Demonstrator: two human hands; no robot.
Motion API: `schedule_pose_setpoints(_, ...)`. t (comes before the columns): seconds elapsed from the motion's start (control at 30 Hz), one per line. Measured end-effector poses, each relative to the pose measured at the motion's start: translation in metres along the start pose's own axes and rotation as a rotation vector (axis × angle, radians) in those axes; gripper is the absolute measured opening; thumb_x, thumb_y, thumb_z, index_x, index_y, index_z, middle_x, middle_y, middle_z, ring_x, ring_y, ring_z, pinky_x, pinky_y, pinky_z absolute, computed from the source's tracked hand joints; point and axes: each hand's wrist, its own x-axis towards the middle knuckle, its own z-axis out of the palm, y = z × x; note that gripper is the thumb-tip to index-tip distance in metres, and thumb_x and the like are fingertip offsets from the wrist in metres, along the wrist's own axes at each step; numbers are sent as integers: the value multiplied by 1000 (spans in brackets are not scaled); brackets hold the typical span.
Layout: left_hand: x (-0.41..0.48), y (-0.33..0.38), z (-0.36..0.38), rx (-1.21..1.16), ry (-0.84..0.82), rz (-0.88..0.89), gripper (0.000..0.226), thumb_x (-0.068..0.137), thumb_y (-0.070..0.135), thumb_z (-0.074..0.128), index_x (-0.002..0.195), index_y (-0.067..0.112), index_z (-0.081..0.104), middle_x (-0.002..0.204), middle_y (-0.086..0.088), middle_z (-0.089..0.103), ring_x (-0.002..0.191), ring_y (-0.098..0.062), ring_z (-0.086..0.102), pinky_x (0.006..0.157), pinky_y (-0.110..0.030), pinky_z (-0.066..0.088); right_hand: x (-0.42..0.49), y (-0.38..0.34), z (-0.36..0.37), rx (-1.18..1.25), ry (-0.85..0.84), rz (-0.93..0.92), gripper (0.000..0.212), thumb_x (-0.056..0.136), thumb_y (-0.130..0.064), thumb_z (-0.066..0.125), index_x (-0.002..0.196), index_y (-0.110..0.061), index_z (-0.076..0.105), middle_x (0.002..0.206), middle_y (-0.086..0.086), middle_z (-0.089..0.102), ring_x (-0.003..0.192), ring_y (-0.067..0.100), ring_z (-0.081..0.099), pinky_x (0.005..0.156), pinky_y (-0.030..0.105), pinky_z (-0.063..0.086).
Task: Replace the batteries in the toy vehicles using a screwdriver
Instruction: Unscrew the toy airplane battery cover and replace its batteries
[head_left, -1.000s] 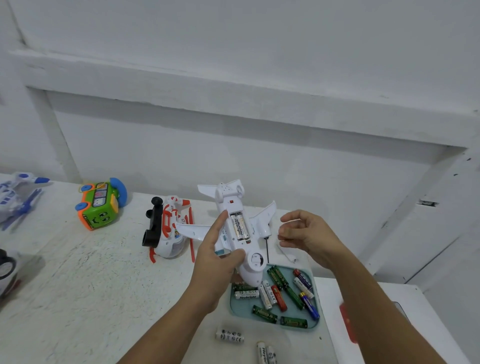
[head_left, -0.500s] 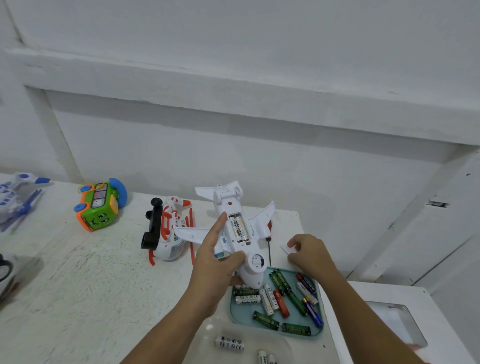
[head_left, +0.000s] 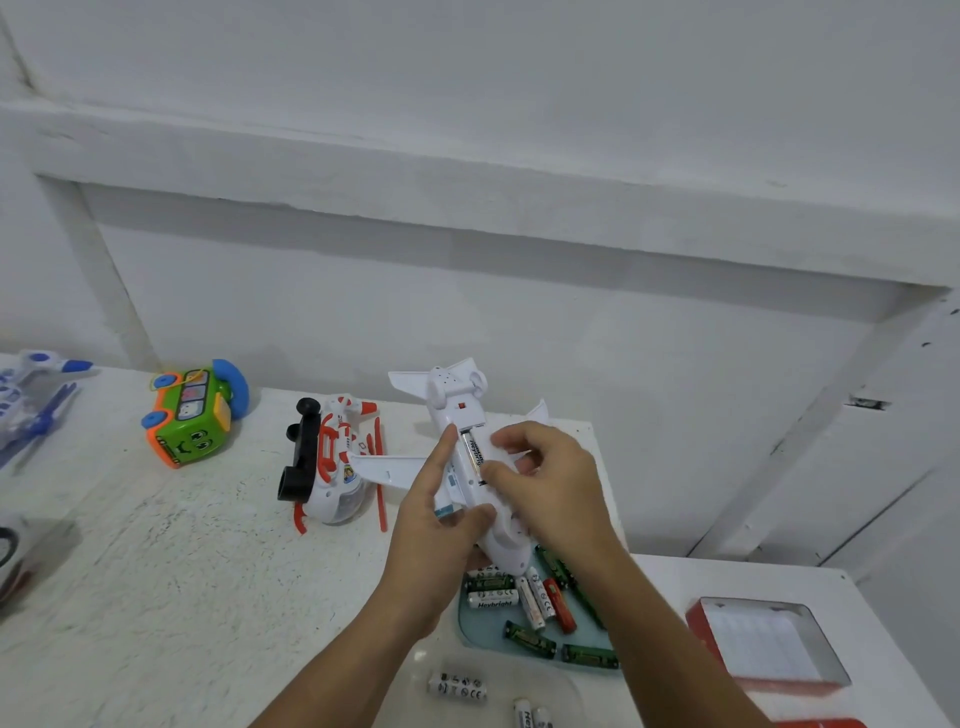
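Note:
My left hand (head_left: 436, 525) grips a white toy airplane (head_left: 457, 395) by its fuselage, belly up, above the table. Its battery compartment lies uncovered, with a silver battery (head_left: 474, 451) showing inside. My right hand (head_left: 556, 488) is over that compartment and pinches a small white battery cover (head_left: 514, 457) between thumb and fingers, held against the opening. A teal tray (head_left: 483, 631) just below the plane holds several loose batteries (head_left: 540, 603). No screwdriver shows; my right hand covers the spot behind the plane.
A white and red helicopter toy (head_left: 327, 467) lies left of the plane, a green bus toy (head_left: 189, 415) further left, and a blue and white toy (head_left: 31, 400) at the table's left edge. Loose batteries (head_left: 457, 686) lie near me. A red box (head_left: 769, 644) sits right.
My right hand dropped to the table behind the plane, took up the small white cover and came back over the battery compartment. My left hand kept holding the plane.

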Motion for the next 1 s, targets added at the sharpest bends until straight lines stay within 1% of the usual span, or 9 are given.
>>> schedule_pose_setpoints(0.1,-2,0,-1,-2,-7,3,81,90,-11,56,143,46,36,87,24,71,74,-11,71,65,-36,60,-3,1,10,-90,26,-37,25,82,-18,72,106,-24,68,99,-11,59,83,-3,50,73,6,39)
schedule_pose_setpoints(0.27,-4,1,-1,0,-12,9,80,90,-11,57,142,47,37,92,31,69,85,-13,72,66,-37,61,-6,-1,15,-127,36,-66,29,83,-19,71,112,-23,66,107,-8,58,94,3,52,86,19,45)
schedule_pose_setpoints(0.37,-5,1,0,-6,-13,11,80,90,-11,57,140,49,39,100,25,70,87,-13,72,67,-37,61,-6,-2,16,-151,45,-75,29,84,-21,71,113,-23,67,107,-7,57,98,7,53,88,21,46)
schedule_pose_setpoints(0.5,-5,1,0,-10,-16,14,81,89,-12,57,141,47,39,94,28,69,87,-14,72,66,-37,61,-3,-1,13,-156,34,-96,28,86,-22,70,114,-22,69,106,-7,58,94,5,53,82,12,41)
schedule_pose_setpoints(0.67,-7,2,-4,-22,-29,6,81,90,-13,54,142,46,38,100,10,74,80,-16,73,63,-33,59,4,3,5,-99,-39,-99,26,92,-9,60,111,-22,73,97,-12,56,83,2,56,76,9,43)
schedule_pose_setpoints(0.77,-7,4,-3,-14,-29,22,79,91,-13,53,142,46,38,104,12,73,78,-11,72,61,-31,58,8,5,2,-74,-66,-86,27,91,-9,63,111,-23,73,94,-11,56,77,3,56,71,12,42)
schedule_pose_setpoints(0.83,-6,6,-2,-5,-40,28,78,91,-12,53,143,45,37,92,24,72,74,-7,71,59,-29,57,11,6,3,-82,-76,-89,27,90,-9,64,113,-21,72,93,-10,54,76,3,54,71,13,41)
schedule_pose_setpoints(0.87,-5,6,-2,-1,-45,24,78,92,-12,53,143,44,36,87,24,72,71,-6,70,58,-29,57,12,7,3,-79,-81,-91,27,90,-9,65,113,-20,72,92,-10,54,76,4,54,71,14,41)
schedule_pose_setpoints(1.0,0,5,-6,-11,-26,2,78,91,-10,55,143,46,37,90,15,74,74,-9,70,61,-36,59,19,10,2,8,-120,-49,27,89,-6,67,110,-21,73,93,-9,57,75,5,54,71,19,45)
